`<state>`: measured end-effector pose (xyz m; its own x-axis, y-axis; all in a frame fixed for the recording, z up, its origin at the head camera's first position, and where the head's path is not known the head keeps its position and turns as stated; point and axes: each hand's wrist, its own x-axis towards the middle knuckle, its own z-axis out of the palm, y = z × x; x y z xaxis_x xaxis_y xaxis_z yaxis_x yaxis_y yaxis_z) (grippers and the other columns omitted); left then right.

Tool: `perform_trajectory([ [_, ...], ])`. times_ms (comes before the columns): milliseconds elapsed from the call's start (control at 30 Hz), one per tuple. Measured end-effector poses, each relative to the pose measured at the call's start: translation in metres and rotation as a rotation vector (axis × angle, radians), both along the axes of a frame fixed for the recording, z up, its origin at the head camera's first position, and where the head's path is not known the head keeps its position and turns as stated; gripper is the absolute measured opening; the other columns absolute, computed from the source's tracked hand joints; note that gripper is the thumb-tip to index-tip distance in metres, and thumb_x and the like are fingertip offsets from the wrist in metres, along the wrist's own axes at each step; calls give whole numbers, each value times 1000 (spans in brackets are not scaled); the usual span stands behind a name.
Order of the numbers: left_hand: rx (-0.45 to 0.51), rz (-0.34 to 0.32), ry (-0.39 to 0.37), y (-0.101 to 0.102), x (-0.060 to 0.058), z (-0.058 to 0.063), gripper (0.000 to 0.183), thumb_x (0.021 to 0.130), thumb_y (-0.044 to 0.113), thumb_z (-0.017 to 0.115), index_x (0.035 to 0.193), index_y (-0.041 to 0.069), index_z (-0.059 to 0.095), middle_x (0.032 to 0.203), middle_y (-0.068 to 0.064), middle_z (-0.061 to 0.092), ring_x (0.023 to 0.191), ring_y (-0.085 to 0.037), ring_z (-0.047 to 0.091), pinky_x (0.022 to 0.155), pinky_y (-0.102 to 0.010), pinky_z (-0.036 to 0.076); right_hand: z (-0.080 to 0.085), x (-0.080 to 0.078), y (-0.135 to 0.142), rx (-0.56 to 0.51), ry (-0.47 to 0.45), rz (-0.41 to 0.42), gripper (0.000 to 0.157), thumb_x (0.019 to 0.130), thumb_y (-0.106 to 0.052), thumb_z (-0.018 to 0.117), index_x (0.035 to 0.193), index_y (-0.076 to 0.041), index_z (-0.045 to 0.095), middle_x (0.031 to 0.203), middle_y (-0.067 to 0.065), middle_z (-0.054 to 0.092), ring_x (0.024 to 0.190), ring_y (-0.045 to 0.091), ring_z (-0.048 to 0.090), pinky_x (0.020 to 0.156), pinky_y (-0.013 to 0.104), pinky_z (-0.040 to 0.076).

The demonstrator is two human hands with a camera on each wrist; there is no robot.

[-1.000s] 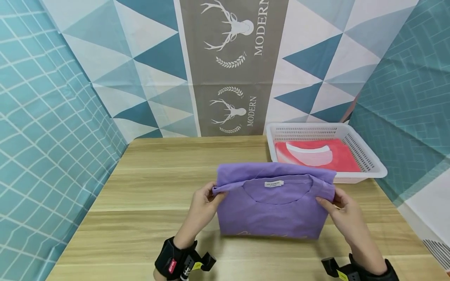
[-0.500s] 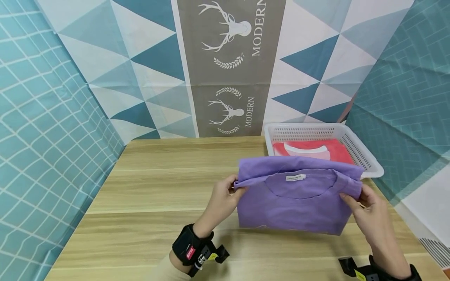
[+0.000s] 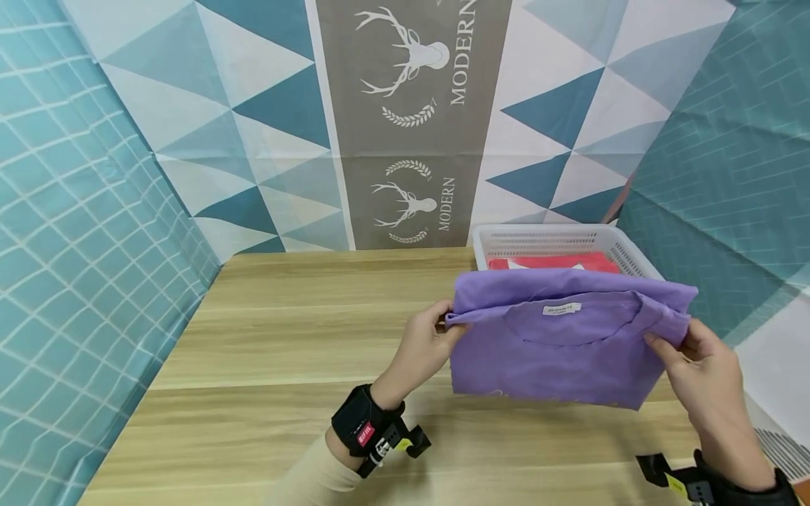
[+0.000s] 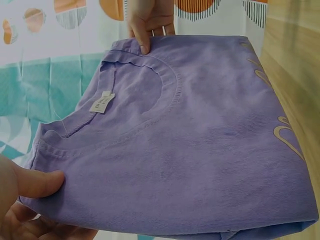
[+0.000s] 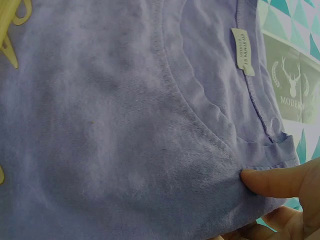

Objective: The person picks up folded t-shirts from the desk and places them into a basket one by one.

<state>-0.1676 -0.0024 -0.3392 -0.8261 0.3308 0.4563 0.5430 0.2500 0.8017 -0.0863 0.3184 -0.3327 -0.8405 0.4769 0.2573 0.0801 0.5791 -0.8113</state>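
Note:
A folded purple T-shirt (image 3: 563, 365) hangs between both hands over the right part of the table, its neckline and white label (image 3: 562, 308) facing up. My left hand (image 3: 425, 343) pinches its left shoulder corner, thumb on top and fingers underneath. At the opposite corner, my right hand (image 3: 705, 369) grips the other shoulder the same way. The left wrist view shows yellowish lettering (image 4: 287, 137) along the shirt's lower front. Behind the shirt, a white plastic basket (image 3: 538, 235) is partly covered in the head view, with a red folded garment (image 3: 598, 262) in it.
The wooden table (image 3: 266, 365) stretches out to the left and in front. A patterned cloth backdrop (image 3: 272, 140) rises behind it, and teal tiled sheeting (image 3: 95, 246) borders the left side. Both wrists wear black camera straps (image 3: 361, 422).
Both hands have carried the purple T-shirt to the right and farther up toward the basket. It now covers more of the basket and the red garment. The grip on both corners stays the same.

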Motion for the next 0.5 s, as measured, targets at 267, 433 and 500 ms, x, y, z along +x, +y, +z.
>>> perform_trajectory([
  [267, -3, -36, 34, 18, -10, 14, 8, 87, 3, 66, 90, -4, 64, 82, -15, 65, 77, -17, 60, 66, -14, 47, 13, -8, 12, -24, 52, -64, 29, 89, -7, 63, 113, -24, 60, 76, -43, 47, 73, -25, 48, 64, -3, 40],
  [433, -13, -62, 48, 30, -18, 22, 9, 88, 4, 66, 91, -3, 63, 79, -14, 62, 73, -13, 52, 64, -14, 42, 23, -14, 16, -34, 33, -185, 29, 90, -7, 62, 117, -17, 61, 72, -41, 45, 71, -23, 46, 64, -3, 38],
  [500, -21, -66, 53, 35, -21, 25, 9, 88, 4, 66, 91, -3, 63, 79, -14, 61, 72, -13, 51, 63, -13, 41, 26, -16, 17, -49, 22, -223, 29, 90, -8, 62, 117, -20, 61, 72, -40, 45, 71, -22, 46, 65, -3, 37],
])
